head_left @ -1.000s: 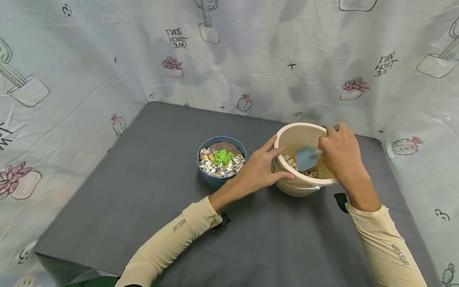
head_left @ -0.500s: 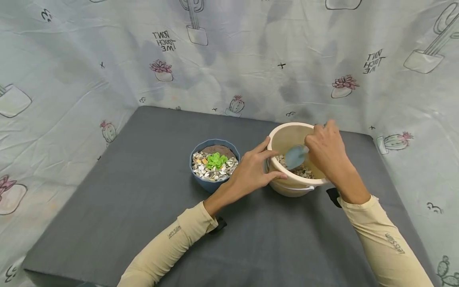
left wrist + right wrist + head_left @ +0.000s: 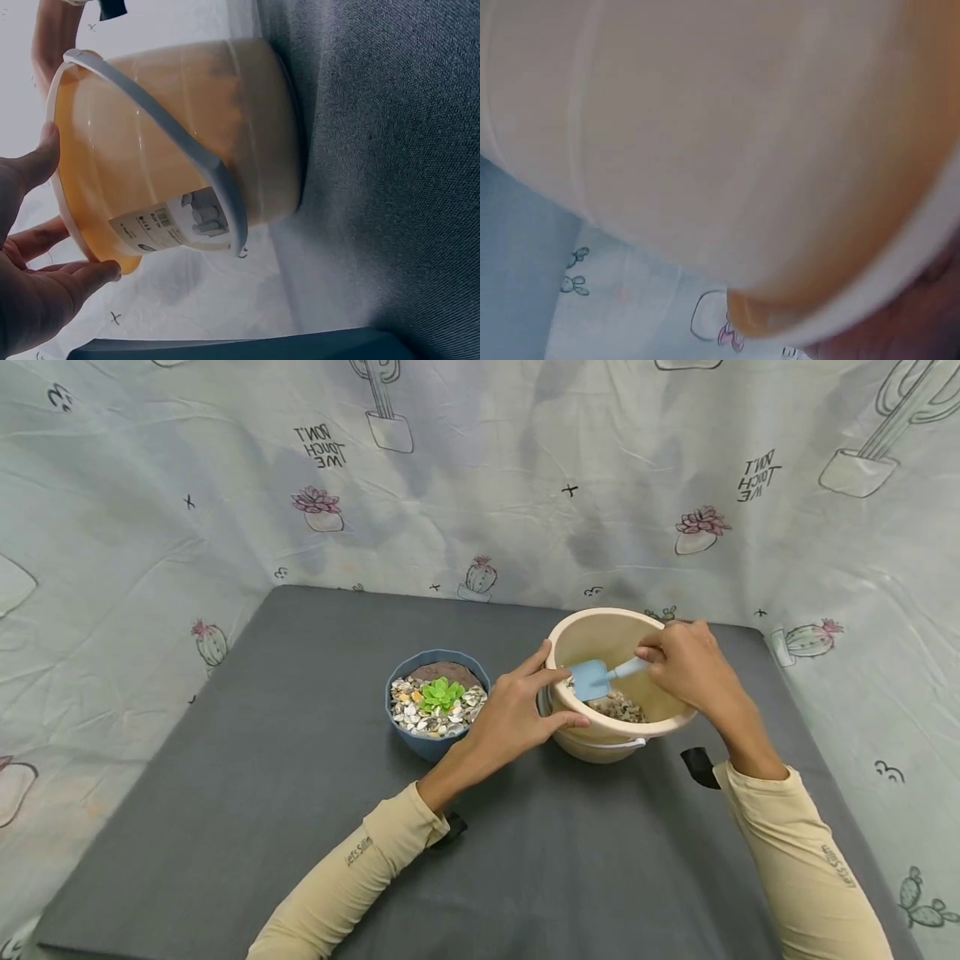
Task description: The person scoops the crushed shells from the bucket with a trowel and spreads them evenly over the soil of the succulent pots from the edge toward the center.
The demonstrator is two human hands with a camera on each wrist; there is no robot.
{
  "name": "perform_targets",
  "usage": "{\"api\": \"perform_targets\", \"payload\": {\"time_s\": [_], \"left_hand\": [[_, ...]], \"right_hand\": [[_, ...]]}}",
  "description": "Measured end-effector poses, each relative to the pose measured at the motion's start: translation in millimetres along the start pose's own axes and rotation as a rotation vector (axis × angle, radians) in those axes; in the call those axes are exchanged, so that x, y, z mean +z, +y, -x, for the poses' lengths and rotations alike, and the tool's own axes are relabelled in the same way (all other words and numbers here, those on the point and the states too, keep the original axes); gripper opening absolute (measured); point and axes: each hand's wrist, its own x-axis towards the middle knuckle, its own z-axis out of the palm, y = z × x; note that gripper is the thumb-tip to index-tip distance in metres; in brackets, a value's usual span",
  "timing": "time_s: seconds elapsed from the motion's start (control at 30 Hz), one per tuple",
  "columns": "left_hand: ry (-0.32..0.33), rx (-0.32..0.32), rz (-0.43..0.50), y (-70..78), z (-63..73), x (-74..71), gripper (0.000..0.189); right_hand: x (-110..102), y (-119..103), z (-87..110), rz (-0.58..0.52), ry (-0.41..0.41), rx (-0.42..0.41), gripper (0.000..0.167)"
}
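Observation:
My right hand (image 3: 693, 664) grips the pale handle of a small blue trowel (image 3: 590, 680) inside a cream bucket (image 3: 600, 752). The trowel's blade is near the bucket's left inner wall, above a layer of mixed pebbles (image 3: 618, 706). At the bucket's left rim, my left hand (image 3: 510, 714) holds on with its fingers and thumb spread along the edge. The left wrist view shows that hand (image 3: 37, 285) at the bucket's rim, with the grey carrying handle (image 3: 180, 139) hanging down the side. In the right wrist view, the bucket's wall (image 3: 667, 135) hides the trowel.
Left of the bucket, a blue pot (image 3: 427, 747) holds a green succulent (image 3: 442, 693), white and yellow pebbles and a patch of bare brown soil. Both stand on a dark grey table (image 3: 315, 735). A cactus-print cloth (image 3: 465, 468) hangs behind and along the sides.
The right hand has turned and brought the trowel up from the pebbles toward the bucket's left wall. My left hand stays on the rim. The head view has shifted slightly.

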Motion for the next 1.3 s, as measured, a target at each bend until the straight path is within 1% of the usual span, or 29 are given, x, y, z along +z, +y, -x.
{"api": "perform_targets", "payload": {"time_s": [0.1,0.3,0.43,0.6,0.7,0.77,0.83,0.9,0.97,1.03,1.07,1.1,1.17,1.23,1.3], "left_hand": [[0.015,0.004,-0.002,-3.6,1.5,-4.6,0.068],[0.035,0.0,-0.033,-10.4,5.3,-12.8,0.071],[0.039,-0.004,-0.047,-14.5,8.1,-19.7,0.071],[0.02,-0.036,-0.05,-19.4,14.8,-30.0,0.073],[0.011,-0.055,-0.071,-21.1,20.8,-44.1,0.076],[0.015,-0.056,-0.086,-22.9,26.6,-59.9,0.079],[0.021,-0.06,-0.109,-27.4,34.5,-80.5,0.083],[0.021,-0.072,-0.124,-36.3,44.8,-104.4,0.09],[0.004,-0.109,-0.12,-50.3,57.0,-128.4,0.099],[-0.041,-0.167,-0.101,-67.5,68.5,-148.3,0.108],[-0.073,-0.192,-0.083,-76.8,73.2,-155.2,0.113],[-0.109,-0.218,-0.06,-85.8,76.8,-159.4,0.119],[-0.184,-0.253,-0.013,-101.8,80.0,-160.7,0.129],[-0.245,-0.256,0.021,-113.6,79.8,-155.0,0.14],[-0.277,-0.251,0.05,-119.5,78.4,-147.8,0.148]], "right_hand": [[-4.7,-2.3,1.7,-0.023,0.046,0.017,0.016],[-15.8,-2.3,8.3,-0.098,0.114,0.099,0.02],[-21.6,-1.6,10.7,-0.123,0.119,0.129,0.024],[-29.5,-6.3,14.8,-0.143,0.099,0.177,0.029],[-35.3,-13.2,16.8,-0.153,0.131,0.185,0.029],[-38.9,-19.6,18.0,-0.164,0.163,0.186,0.028],[-41.1,-28.7,18.5,-0.171,0.202,0.176,0.025],[-41.1,-40.1,16.7,-0.185,0.231,0.149,0.022],[-39.0,-53.9,12.8,-0.198,0.246,0.109,0.02],[-35.6,-69.2,7.7,-0.211,0.245,0.07,0.019],[-33.4,-76.6,4.8,-0.216,0.238,0.055,0.019],[-31.0,-84.0,1.9,-0.219,0.23,0.039,0.019],[-25.4,-97.9,-3.7,-0.222,0.198,0.033,0.02],[-17.7,-109.7,-10.4,-0.226,0.161,0.02,0.021],[-9.2,-119.8,-18.2,-0.233,0.123,0.005,0.022]]}}
